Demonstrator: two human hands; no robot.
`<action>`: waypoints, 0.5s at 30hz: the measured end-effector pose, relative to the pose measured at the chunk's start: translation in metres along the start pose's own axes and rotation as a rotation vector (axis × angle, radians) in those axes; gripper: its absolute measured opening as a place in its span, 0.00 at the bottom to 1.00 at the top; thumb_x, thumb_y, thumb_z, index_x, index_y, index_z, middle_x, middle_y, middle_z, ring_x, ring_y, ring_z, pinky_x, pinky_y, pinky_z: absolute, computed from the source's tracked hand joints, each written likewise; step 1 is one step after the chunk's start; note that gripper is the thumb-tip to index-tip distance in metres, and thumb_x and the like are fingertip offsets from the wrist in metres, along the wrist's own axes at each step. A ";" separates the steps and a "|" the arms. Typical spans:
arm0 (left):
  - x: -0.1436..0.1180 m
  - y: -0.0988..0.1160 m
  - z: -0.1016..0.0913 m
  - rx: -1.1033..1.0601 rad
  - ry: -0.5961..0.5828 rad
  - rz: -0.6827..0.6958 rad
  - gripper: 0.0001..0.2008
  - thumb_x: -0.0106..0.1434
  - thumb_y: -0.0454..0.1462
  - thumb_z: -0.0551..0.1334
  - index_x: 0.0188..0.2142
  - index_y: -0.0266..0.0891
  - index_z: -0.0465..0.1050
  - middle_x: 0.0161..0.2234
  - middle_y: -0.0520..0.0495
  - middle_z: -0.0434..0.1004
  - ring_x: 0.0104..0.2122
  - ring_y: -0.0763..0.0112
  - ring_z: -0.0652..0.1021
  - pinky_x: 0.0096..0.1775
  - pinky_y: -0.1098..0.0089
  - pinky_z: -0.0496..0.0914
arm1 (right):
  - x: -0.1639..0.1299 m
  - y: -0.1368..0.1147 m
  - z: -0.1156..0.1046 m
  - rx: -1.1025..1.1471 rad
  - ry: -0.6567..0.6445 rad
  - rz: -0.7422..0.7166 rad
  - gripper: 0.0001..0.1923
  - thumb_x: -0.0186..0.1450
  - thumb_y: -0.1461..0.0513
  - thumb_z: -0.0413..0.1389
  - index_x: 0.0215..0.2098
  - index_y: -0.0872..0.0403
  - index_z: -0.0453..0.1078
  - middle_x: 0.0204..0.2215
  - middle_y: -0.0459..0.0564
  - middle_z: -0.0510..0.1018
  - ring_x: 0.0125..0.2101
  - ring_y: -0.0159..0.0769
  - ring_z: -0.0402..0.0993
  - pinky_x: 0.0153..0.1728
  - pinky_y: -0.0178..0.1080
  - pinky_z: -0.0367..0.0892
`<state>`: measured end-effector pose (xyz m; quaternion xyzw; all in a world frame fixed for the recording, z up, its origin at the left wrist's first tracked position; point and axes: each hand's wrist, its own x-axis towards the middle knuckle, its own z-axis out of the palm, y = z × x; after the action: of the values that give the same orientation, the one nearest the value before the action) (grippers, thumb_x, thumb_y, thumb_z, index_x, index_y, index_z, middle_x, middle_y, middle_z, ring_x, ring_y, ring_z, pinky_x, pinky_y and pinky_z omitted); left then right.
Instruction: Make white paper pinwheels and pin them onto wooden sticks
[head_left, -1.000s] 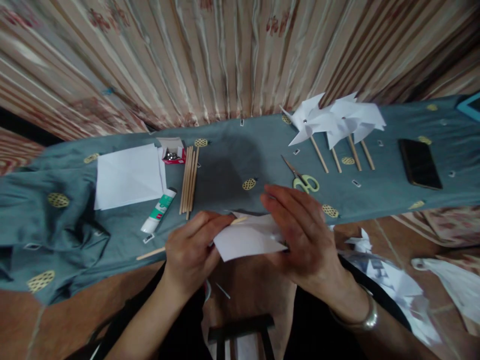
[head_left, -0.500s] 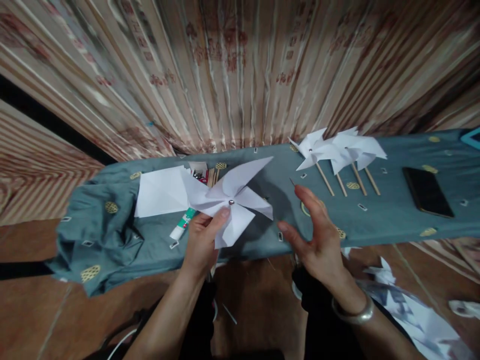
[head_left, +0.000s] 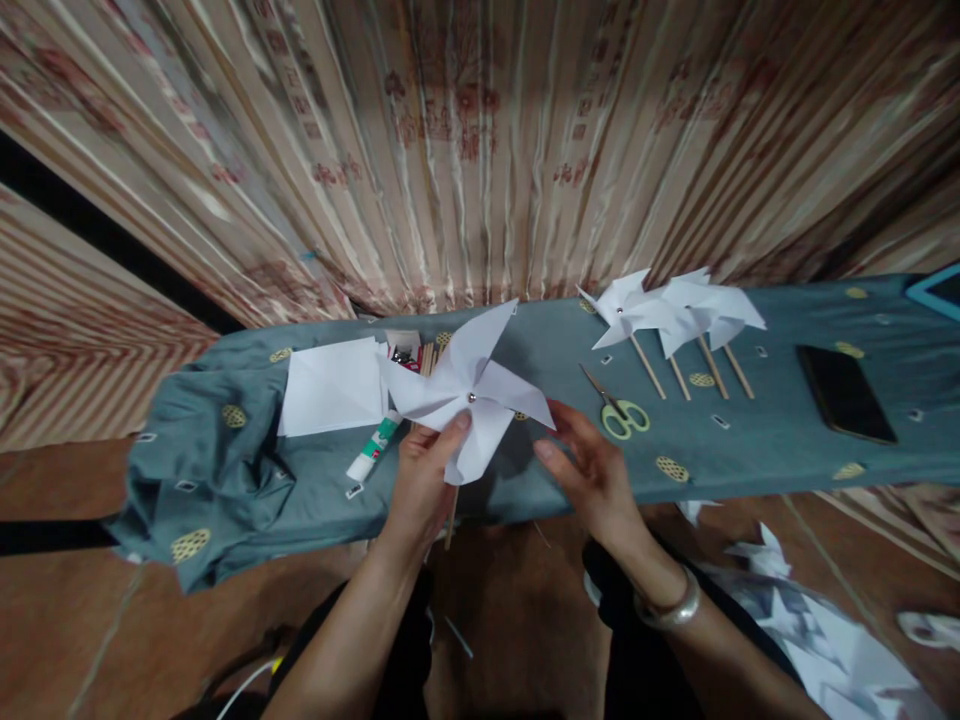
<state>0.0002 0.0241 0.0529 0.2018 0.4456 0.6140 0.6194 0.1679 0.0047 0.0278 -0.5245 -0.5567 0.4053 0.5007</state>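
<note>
A white paper pinwheel (head_left: 491, 395) with a shiny pin at its centre is held up in my left hand (head_left: 427, 475). The thumb presses just below the pin, and the end of its wooden stick (head_left: 451, 520) shows beneath the hand. My right hand (head_left: 592, 475) is beside the right blade, thumb and fingers apart; whether a fingertip touches the blade tip I cannot tell. Left of the pinwheel lie a stack of white paper sheets (head_left: 334, 390), a glue stick (head_left: 373, 447) and an open box of pins (head_left: 405, 350). Scissors (head_left: 619, 412) with green handles lie beyond my right hand.
Several finished pinwheels (head_left: 679, 310) lie at the back right of the cloth-covered table (head_left: 780, 420), near a black phone (head_left: 846, 392). Wooden sticks (head_left: 429, 358) lie behind the held pinwheel. A patterned curtain (head_left: 480, 150) hangs behind. White paper pinwheels (head_left: 832, 640) are on the floor at right.
My right hand has moved left to the pinwheel's right blade, uncovering the scissors. The blades have turned a little, and the stick's lower end now shows more clearly.
</note>
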 end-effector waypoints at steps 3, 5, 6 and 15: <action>0.000 -0.004 -0.005 0.082 -0.007 0.047 0.20 0.42 0.43 0.77 0.35 0.37 0.81 0.33 0.44 0.84 0.35 0.60 0.83 0.43 0.62 0.75 | 0.008 -0.002 -0.011 0.067 0.082 -0.025 0.24 0.63 0.50 0.59 0.55 0.47 0.68 0.57 0.54 0.73 0.57 0.46 0.71 0.57 0.52 0.67; 0.000 -0.006 -0.010 0.171 -0.029 0.097 0.19 0.45 0.43 0.75 0.36 0.37 0.82 0.34 0.44 0.84 0.37 0.60 0.82 0.45 0.62 0.74 | 0.010 -0.004 -0.016 0.052 0.110 -0.072 0.24 0.64 0.51 0.58 0.56 0.47 0.67 0.58 0.54 0.72 0.57 0.45 0.70 0.58 0.52 0.67; -0.001 -0.007 -0.012 0.231 -0.043 0.127 0.18 0.47 0.44 0.74 0.36 0.37 0.82 0.35 0.44 0.84 0.38 0.60 0.82 0.45 0.62 0.74 | 0.010 -0.004 -0.017 0.030 0.110 -0.102 0.24 0.64 0.51 0.58 0.57 0.46 0.66 0.59 0.54 0.71 0.57 0.45 0.70 0.58 0.52 0.66; -0.018 0.011 -0.026 0.911 -0.390 0.854 0.11 0.62 0.34 0.63 0.45 0.40 0.79 0.38 0.43 0.82 0.37 0.66 0.80 0.39 0.70 0.74 | -0.009 -0.012 -0.011 -0.201 0.006 -0.271 0.29 0.61 0.59 0.62 0.60 0.49 0.62 0.61 0.59 0.68 0.61 0.49 0.65 0.58 0.56 0.65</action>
<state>-0.0243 0.0007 0.0535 0.7109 0.4214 0.5079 0.2429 0.1759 -0.0064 0.0397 -0.4932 -0.6588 0.2746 0.4973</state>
